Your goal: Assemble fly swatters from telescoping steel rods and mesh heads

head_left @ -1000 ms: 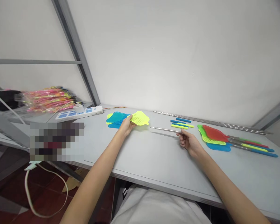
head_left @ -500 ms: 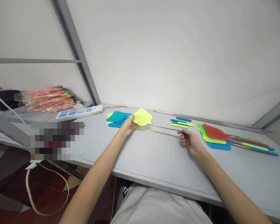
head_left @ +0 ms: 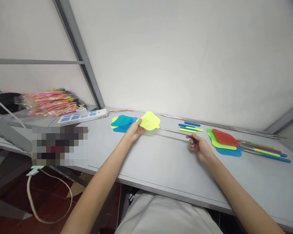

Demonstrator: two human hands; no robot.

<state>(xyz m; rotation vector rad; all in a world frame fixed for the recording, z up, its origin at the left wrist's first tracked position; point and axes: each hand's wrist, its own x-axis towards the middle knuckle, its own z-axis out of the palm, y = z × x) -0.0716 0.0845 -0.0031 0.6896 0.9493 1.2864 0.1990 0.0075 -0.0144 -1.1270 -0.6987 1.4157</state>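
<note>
My left hand (head_left: 136,130) pinches the left edge of a yellow fly swatter head (head_left: 149,121), with the thumb on top. A thin metal rod (head_left: 173,130) runs from the neck of that head to the right. Closed round the rod's far end is my right hand (head_left: 197,144). Behind my left hand lie loose blue and yellow swatter heads (head_left: 122,121) in a pile. Past my right hand are several blue and yellow handle grips (head_left: 188,129). Farther right, swatters with red, green, yellow and blue heads (head_left: 224,137) lie stacked, with coloured grips on their rods.
Loose metal rods (head_left: 222,126) lie along the wall at the back of the grey table (head_left: 161,169). A white power strip (head_left: 83,117) and a plastic-wrapped bundle of colourful items (head_left: 51,102) are at the left. A grey metal post (head_left: 88,71) rises behind.
The yellow head and rod have shifted very slightly up and to the right in the picture. Both hands keep their hold.
</note>
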